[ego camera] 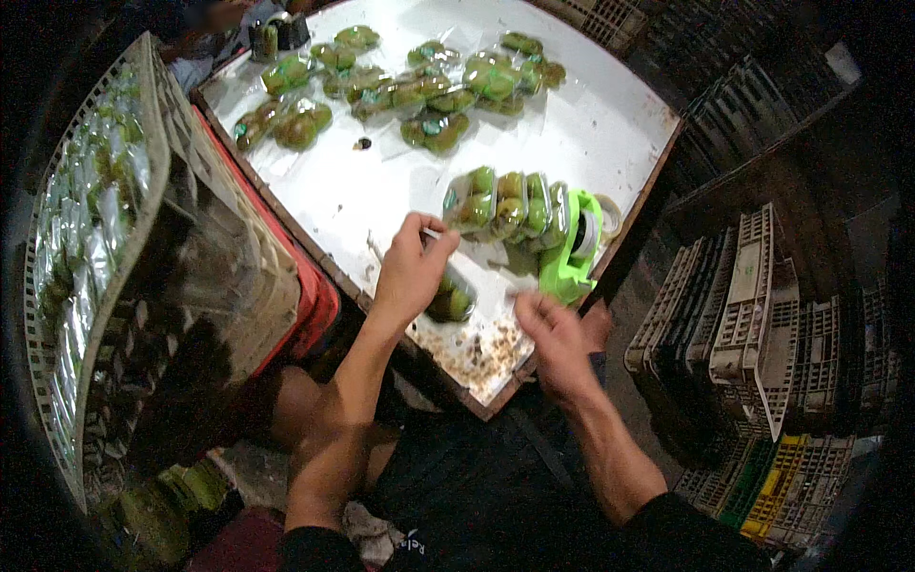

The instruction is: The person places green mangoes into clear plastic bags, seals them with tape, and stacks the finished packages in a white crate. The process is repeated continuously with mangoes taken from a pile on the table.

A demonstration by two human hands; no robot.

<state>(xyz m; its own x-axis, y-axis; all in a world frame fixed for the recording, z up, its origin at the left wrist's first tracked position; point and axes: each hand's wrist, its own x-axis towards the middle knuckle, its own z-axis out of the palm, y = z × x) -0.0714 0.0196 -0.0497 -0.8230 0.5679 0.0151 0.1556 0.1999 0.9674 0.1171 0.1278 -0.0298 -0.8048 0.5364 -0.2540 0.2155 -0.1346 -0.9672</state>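
Observation:
My left hand point(417, 264) is over the white table point(357, 207), its fingers curled; whether it holds anything small is unclear. Partly beneath it lies a wrapped pack of green fruit point(452, 300). Over the table's near corner is my right hand point(550, 329), blurred, with thumb and fingers close together; its contents cannot be made out. Just beyond the right hand stands a bright green tape dispenser point(568, 264) with a roll of tape point(587, 232). Against its left side a row of wrapped fruit packs point(509, 204) stands on edge.
More wrapped fruit packs point(429, 89) lie across the table's far part. At left, a plastic crate point(154, 179) of packed fruit stands by a red crate point(314, 293). Stacked crates point(743, 307) stand right. A black tape dispenser point(286, 32) sits at the far left corner, near another person.

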